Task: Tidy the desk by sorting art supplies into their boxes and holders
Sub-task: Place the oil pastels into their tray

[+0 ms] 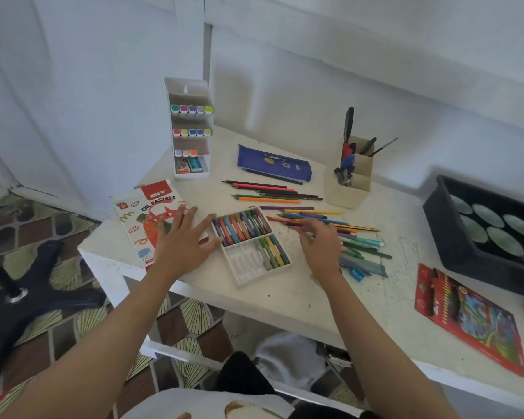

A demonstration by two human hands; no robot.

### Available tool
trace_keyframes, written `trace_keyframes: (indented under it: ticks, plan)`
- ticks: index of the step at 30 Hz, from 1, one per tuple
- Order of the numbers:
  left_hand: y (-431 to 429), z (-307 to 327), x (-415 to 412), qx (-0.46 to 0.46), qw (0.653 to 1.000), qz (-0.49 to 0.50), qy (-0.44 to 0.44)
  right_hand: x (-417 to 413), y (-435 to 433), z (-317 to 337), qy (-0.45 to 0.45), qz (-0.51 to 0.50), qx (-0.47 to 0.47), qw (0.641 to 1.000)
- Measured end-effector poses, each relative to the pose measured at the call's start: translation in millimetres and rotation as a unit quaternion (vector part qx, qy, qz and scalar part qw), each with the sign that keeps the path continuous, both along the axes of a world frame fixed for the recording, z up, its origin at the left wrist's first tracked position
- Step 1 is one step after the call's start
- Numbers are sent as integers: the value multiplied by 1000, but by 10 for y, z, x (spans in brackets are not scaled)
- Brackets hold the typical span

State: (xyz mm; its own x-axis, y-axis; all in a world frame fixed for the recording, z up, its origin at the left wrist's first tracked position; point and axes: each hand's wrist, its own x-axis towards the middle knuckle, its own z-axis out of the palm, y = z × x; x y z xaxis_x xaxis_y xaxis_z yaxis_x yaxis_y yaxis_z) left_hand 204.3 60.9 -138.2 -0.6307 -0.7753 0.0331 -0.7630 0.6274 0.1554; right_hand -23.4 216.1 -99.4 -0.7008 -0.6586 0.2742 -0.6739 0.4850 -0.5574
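Pastel tray (248,265) beside left hand (183,246)

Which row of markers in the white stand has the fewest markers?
The third row down in the stand: three caps, against five in the top row and five in the second row.

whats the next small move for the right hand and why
Probably pinch one loose pencil under the right hand and lift it. Its fingers curl over the scattered coloured pencils beside the pastel tray, no firm grip visible yet, and the red pencil box lies to the right. The left hand is open, fingers spread.
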Motion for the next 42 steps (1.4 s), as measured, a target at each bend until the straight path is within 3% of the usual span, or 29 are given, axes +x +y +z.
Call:
trace_keyframes:
  ticks: [2,4,7,13,21,29,32,36,42]
  plan:
    - [-2,-13,0,0,1000,1,3,84,70,124,-157,38,-108,981]
    - [-7,-14,0,-3,1000,0,0,195,168,226,-253,65,-157,952]
    - [-3,-7,-3,-3,1000,0,0,316,282,264,-311,72,-185,929]
    - [0,-22,-5,-3,1000,0,5,429,347,281,-347,110,-205,909]
    - [-2,-17,-3,-5,1000,-1,3,497,167,154,-310,148,-70,936]
    - [10,-5,1,-7,1000,0,10,593,-14,25,-115,218,56,968]
    - [14,2,-2,-8,1000,1,2,580,-35,-64,-31,194,104,975]
    - [8,-9,4,-10,1000,1,7,563,2,-91,44,139,173,974]
    - [8,-25,2,-12,1000,0,11,555,85,-47,84,162,215,959]
